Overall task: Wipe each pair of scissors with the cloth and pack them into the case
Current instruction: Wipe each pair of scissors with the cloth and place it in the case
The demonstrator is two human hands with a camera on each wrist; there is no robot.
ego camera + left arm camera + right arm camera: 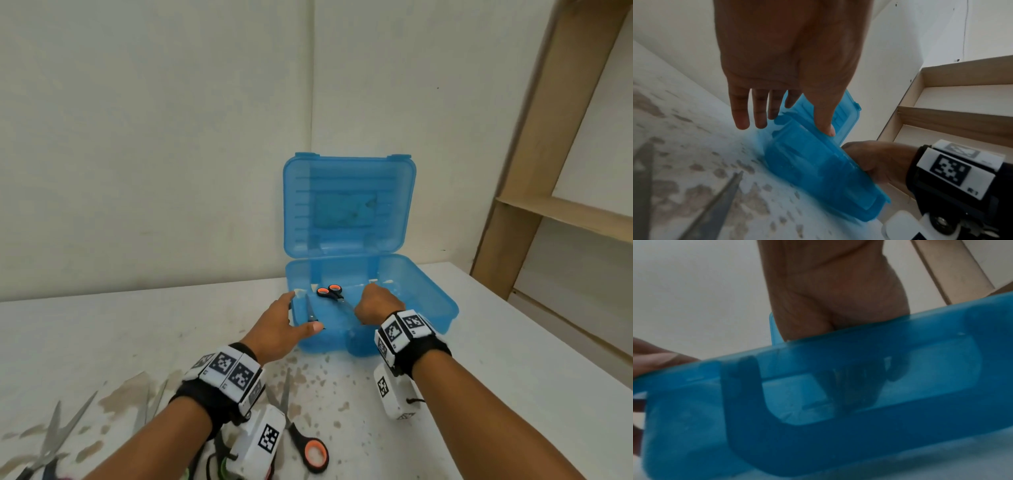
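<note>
2 hands (376, 305) at open blue case (428, 301), right perhaps holding orange-handled scissors (330, 292).

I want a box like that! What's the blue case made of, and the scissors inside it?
The blue case looks like glossy see-through plastic: the wall shows through its lid. The scissors in the case seem to have shiny metal blades and black-and-orange handles, probably plastic.

Translucent blue case (838, 426) filling the lower frame, right hand (830, 293) reaching down over its near rim, fingers (857, 386) dim behind the plastic, perhaps curled, fingertips of the left hand (655, 358) at the case's left edge, wooden frame (949, 270) above the case's right end.
</note>
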